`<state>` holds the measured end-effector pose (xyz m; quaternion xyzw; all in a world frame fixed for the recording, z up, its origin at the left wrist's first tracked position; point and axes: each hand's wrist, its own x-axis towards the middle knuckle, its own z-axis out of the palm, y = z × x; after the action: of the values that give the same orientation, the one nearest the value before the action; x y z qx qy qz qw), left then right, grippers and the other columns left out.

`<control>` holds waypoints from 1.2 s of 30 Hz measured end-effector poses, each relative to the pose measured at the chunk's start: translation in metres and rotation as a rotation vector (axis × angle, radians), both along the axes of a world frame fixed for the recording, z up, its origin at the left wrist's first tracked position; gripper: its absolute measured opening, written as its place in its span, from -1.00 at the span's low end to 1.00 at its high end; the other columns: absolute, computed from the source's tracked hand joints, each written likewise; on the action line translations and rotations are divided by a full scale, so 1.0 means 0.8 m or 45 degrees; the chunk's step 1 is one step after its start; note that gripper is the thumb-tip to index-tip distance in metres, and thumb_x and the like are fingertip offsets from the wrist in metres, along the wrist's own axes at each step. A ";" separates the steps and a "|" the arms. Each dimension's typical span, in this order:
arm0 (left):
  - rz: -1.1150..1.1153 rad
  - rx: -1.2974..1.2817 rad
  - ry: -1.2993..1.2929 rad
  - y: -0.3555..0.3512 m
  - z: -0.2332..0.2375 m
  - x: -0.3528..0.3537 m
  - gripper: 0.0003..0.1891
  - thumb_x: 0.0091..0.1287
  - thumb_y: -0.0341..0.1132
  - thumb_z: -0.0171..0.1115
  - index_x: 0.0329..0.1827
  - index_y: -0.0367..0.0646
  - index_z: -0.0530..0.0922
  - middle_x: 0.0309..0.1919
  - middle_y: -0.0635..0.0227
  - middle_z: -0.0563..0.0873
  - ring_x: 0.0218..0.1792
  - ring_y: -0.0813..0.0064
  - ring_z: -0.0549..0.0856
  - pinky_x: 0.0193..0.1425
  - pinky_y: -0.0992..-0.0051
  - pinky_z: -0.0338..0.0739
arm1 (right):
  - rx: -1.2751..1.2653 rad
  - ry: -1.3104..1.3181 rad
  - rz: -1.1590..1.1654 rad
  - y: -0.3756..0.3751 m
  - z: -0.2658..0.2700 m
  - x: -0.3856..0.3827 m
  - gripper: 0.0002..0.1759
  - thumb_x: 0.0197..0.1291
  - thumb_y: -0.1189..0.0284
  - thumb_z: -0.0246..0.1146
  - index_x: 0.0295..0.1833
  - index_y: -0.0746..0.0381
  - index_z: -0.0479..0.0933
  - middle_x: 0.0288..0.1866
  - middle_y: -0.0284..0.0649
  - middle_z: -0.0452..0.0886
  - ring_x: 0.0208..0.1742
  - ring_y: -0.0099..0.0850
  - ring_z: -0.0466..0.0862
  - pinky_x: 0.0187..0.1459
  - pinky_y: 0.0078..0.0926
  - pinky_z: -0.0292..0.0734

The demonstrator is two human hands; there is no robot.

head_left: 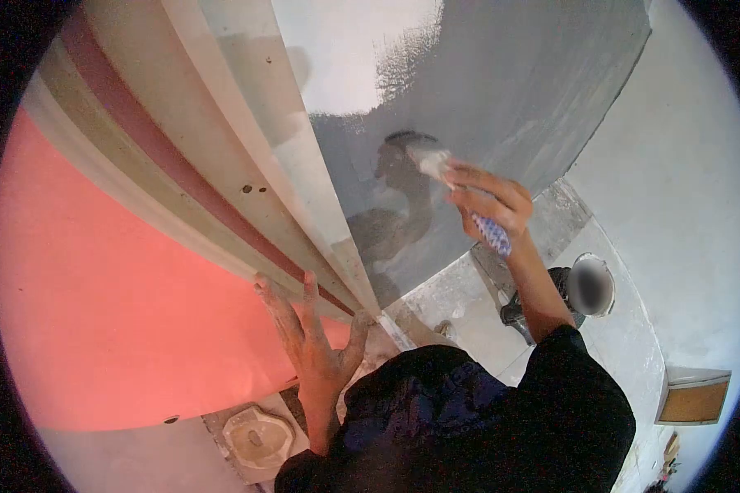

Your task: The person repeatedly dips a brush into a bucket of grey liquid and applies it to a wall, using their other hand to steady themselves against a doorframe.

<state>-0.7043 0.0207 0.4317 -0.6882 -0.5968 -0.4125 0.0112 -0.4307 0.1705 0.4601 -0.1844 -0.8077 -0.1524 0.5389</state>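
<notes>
My right hand (501, 201) is closed around a paintbrush (493, 235) with a blue-and-white patterned handle. The brush's dark, wet bristles are against the grey-painted wall (501, 99), below an uneven white patch (353, 57). Shadows of the hand and brush fall on the grey paint. My left hand (314, 341) has its fingers spread, with the fingertips at the edge of the door frame (247, 164). It holds nothing, and its fingers look dusty. Whether the left palm touches the frame is hard to tell.
A pink panel (148, 296) fills the left side. Low at the left is a dirty squat toilet (256, 440). Right of my arm stands a pale-rimmed round container (607, 287) with a blurred dark inside, beside a black object (518, 316). A brown-fronted box (692, 398) lies farther right.
</notes>
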 end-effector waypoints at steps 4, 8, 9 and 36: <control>0.023 0.022 0.008 0.002 -0.004 0.003 -0.06 0.04 -0.20 0.47 0.55 -0.06 0.22 0.57 -0.26 -0.16 0.56 -0.32 -0.17 0.54 -0.20 -0.06 | -0.115 -0.105 0.037 -0.002 -0.032 -0.008 -0.63 -0.19 0.71 0.43 -0.19 0.16 0.69 -0.05 -0.14 0.74 -0.02 -0.18 0.78 -0.18 -0.43 0.75; 0.017 0.061 0.014 0.004 -0.005 0.006 -0.07 0.05 -0.19 0.47 0.54 -0.06 0.24 0.57 -0.28 -0.17 0.56 -0.33 -0.18 0.54 -0.21 -0.07 | -0.018 -0.011 -0.099 0.010 -0.012 -0.012 -0.68 -0.09 0.63 0.40 -0.15 0.12 0.70 -0.04 -0.15 0.73 -0.01 -0.19 0.78 -0.17 -0.43 0.75; 0.017 0.070 0.012 0.004 -0.005 0.006 -0.08 0.05 -0.18 0.47 0.54 -0.07 0.24 0.57 -0.28 -0.18 0.56 -0.33 -0.18 0.54 -0.22 -0.07 | 0.015 0.028 -0.100 0.009 -0.011 -0.010 -0.71 -0.02 0.55 0.39 -0.11 0.11 0.70 -0.01 -0.15 0.72 0.00 -0.20 0.77 -0.18 -0.42 0.75; -0.079 0.027 -0.046 -0.004 0.002 -0.002 -0.16 0.08 -0.23 0.47 0.51 0.03 0.33 0.53 -0.40 -0.13 0.54 -0.38 -0.06 0.53 -0.15 -0.01 | -0.483 -0.104 0.305 0.076 0.143 0.017 -0.82 0.02 0.64 0.29 -0.22 0.26 0.67 -0.17 -0.14 0.77 -0.12 -0.29 0.78 -0.03 -0.39 0.64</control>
<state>-0.7060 0.0176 0.4330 -0.6988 -0.5707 -0.4312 -0.0051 -0.4170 0.2313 0.5746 -0.1789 -0.8592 0.0598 0.4757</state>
